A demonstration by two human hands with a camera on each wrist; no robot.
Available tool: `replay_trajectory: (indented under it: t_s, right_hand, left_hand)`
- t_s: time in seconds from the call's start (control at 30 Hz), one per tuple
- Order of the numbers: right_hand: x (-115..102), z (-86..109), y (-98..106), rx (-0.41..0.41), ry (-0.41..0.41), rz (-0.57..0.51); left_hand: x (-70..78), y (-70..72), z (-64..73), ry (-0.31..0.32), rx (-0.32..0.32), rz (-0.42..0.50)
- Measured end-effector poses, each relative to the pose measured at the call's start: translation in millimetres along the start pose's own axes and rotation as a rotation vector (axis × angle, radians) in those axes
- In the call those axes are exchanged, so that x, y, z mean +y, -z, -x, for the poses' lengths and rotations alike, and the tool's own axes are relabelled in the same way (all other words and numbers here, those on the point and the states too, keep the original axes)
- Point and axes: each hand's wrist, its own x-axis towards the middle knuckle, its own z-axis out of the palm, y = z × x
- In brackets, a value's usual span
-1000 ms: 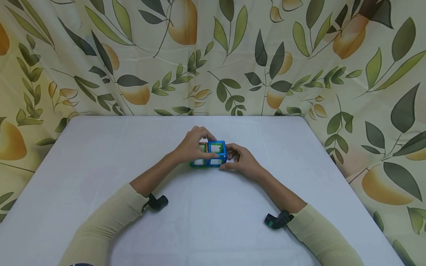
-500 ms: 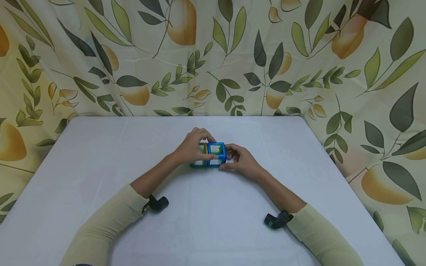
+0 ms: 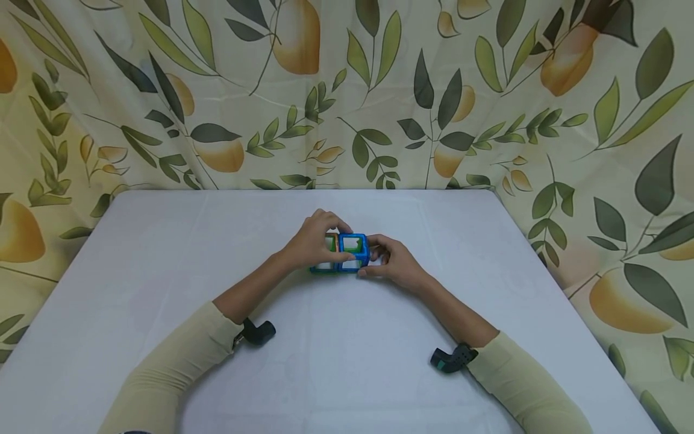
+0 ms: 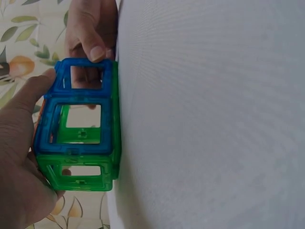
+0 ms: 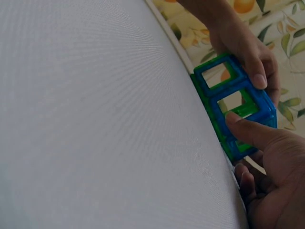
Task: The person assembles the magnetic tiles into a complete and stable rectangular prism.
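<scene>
A boxy block of see-through magnetic tiles (image 3: 362, 256) stands on the white table, two squares wide, with open window frames. Its near side is blue in the left wrist view, and a green tile (image 4: 81, 184) closes one end. A strip of orange shows near the left hand. My left hand (image 3: 314, 242) grips the block from above, thumb on the near upper edge and fingers at the far side. At the right end my right hand (image 3: 400, 260) holds it, its thumb (image 5: 248, 129) pressed against a blue tile. My left palm hides part of the block's left half.
White cloth covers the table (image 3: 347, 355), whose far edge meets a leaf-and-fruit patterned curtain (image 3: 336, 96). A dark wrist camera (image 3: 259, 333) sits on the left wrist, another camera (image 3: 454, 358) on the right.
The blue tile on top of the block's right half has come down slightly and lies flatter than a second ago. Both hands stay nearly in place, the left a touch lower.
</scene>
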Motion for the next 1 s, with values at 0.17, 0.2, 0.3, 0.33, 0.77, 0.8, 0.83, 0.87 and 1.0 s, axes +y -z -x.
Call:
replay_trajectory:
  t_s: [0.17,0.2,0.3,0.33,0.77,0.8,0.83,0.87,1.0]
  right_hand:
    - [1.0,-1.2,-0.5,0.006,0.006,0.011]
    - [0.8,-1.6,-0.6,0.006,0.009,0.010]
    - [1.2,-3.1,-0.3,0.002,0.014,0.007]
    - [1.2,-3.6,-0.3,0.000,0.015,0.006]
    - [-0.3,-8.4,-1.5,-0.021,0.014,0.012]
    - [-0.5,-8.4,-1.6,-0.022,0.012,0.010]
    - [-0.4,-8.1,-1.4,-0.021,0.007,0.011]
    - [-0.3,-7.9,-0.9,-0.020,0.000,0.012]
    - [-1.2,-6.2,1.9,-0.013,-0.022,0.019]
  left_hand:
    - [0.0,0.8,0.6,0.006,-0.001,-0.025]
    - [-0.2,1.1,0.8,0.009,-0.001,-0.030]
    - [-0.9,2.2,1.3,0.016,-0.001,-0.046]
    - [-1.1,2.6,1.5,0.018,-0.003,-0.050]
    - [-1.8,13.5,10.9,0.079,-0.052,-0.115]
    - [-1.9,14.3,12.7,0.088,-0.055,-0.111]
    - [-2.2,15.5,14.3,0.093,-0.058,-0.108]
    - [-2.6,16.9,16.1,0.099,-0.058,-0.104]
    - [-5.5,26.7,25.1,0.125,-0.042,-0.111]
